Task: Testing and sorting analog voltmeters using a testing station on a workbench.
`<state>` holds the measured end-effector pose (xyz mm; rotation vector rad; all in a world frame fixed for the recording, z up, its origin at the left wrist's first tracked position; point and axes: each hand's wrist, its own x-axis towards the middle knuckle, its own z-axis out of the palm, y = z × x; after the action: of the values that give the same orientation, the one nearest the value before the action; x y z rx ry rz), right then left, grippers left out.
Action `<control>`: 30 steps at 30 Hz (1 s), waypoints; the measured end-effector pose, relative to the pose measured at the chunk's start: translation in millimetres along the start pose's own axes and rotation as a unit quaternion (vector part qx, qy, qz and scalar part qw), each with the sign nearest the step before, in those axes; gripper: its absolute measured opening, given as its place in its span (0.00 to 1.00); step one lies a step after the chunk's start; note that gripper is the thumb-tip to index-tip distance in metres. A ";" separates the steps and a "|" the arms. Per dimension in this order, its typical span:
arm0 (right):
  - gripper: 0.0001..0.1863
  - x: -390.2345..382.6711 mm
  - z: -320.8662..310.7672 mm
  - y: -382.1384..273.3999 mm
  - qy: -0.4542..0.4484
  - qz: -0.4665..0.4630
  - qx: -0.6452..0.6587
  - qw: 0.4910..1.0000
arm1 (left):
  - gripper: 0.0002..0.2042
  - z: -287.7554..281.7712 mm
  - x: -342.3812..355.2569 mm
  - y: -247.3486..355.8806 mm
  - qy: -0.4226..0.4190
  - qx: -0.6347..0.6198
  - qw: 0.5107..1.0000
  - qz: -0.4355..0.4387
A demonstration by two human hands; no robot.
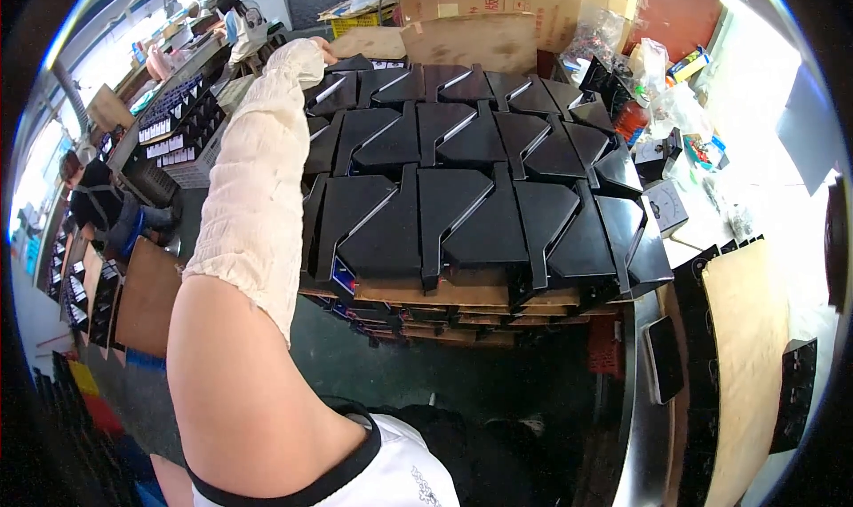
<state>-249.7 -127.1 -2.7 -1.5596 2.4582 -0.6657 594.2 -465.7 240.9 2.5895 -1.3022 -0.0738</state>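
Note:
My left arm, in a cream fabric oversleeve (253,169), stretches forward along the left side of a stack of glossy black plastic housings (369,223). At its far end, my left hand (328,50) is beside the back left corner of the stack, near a small dark piece (353,63) there. Most of its fingers are hidden behind the cuff, so their grip does not show. The housings lie in rows, each with a slanted slot, on brown cardboard sheets (484,294) above further layers. My right hand is out of view.
Behind the stack stand large cardboard boxes (569,9). To the right, a bench holds a phone (665,360), a cardboard sheet (751,347), plastic bags and an orange-red bottle (632,118). Two people (244,29) sit at the left, among more stacked black parts (182,116).

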 end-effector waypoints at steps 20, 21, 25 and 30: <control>0.13 3.4 2.1 13.5 -0.015 -0.033 -0.009 0.999 | 0.23 -6.9 -114.7 57.1 -0.040 0.120 0.992 -0.024; 0.13 2.1 0.6 12.7 -0.016 -0.032 -0.007 0.999 | 0.22 -7.1 -116.2 56.7 -0.005 0.203 0.979 0.022; 0.13 -5.3 -1.9 15.1 -0.019 -0.015 -0.001 1.000 | 0.27 -6.7 -113.8 66.8 -0.028 0.185 0.982 0.001; 0.13 -9.4 1.0 28.0 -0.014 -0.018 0.020 1.000 | 0.16 2.6 -90.9 42.1 0.010 0.234 0.971 0.049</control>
<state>-268.1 -108.9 -17.0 -1.5924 2.3871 -0.6895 506.1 -417.8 242.6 2.8829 -1.5990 0.3137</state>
